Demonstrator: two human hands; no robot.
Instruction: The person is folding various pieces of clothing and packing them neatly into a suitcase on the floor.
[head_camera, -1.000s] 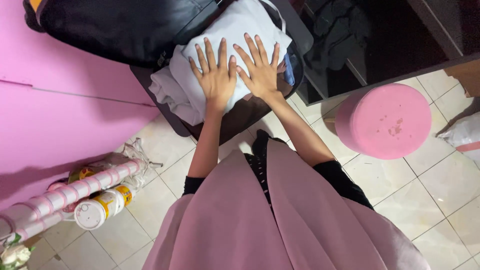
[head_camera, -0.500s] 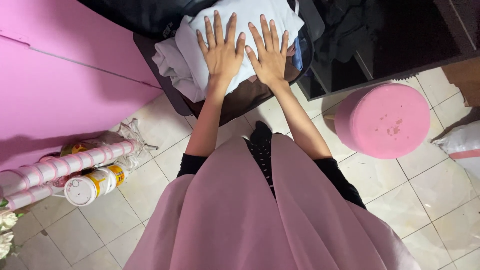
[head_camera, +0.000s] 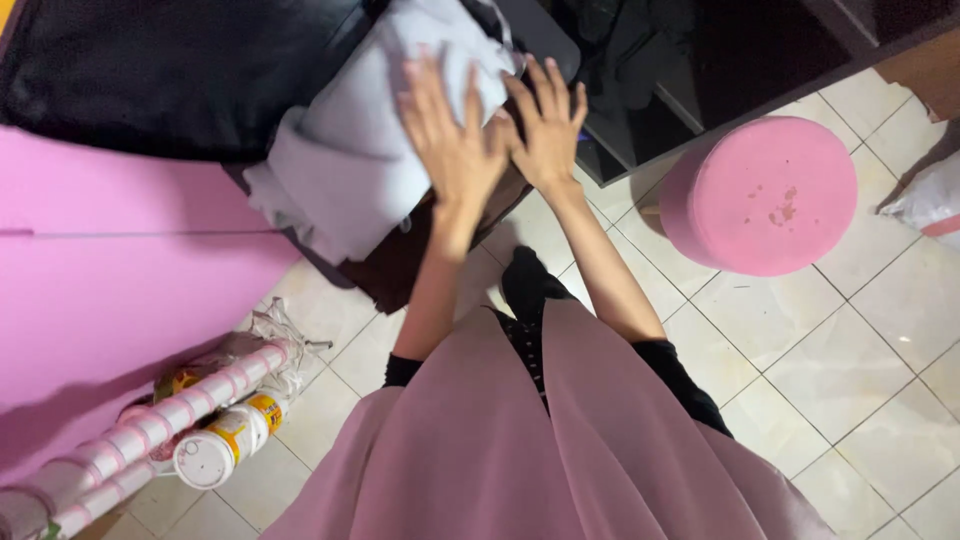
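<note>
- The pink wall or cabinet side (head_camera: 110, 290) fills the left of the scene, and a tiled floor (head_camera: 850, 370) runs across the near right.
- A black bag or case (head_camera: 180, 70) lies open at the far left, with its dark lower part (head_camera: 400, 265) showing under the clothes.
- The pale folded clothes (head_camera: 340, 170) sit stacked in that case, bulging above its edge; as I judge it, the packing is well on, with the pile in place but the case not yet closed.
- A round pink stool (head_camera: 760, 195) stands on the tiles at the right, beside a dark shelf unit (head_camera: 700, 70).
- The left hand (head_camera: 455, 140) lies flat on the pile, fingers spread wide, gripping nothing.
- The right hand (head_camera: 548, 130) presses just beside it at the pile's right edge, fingers also splayed.
- A small white jar with a yellow label (head_camera: 225, 445) lies near left, under a pink-wrapped rail (head_camera: 150, 425).
</note>
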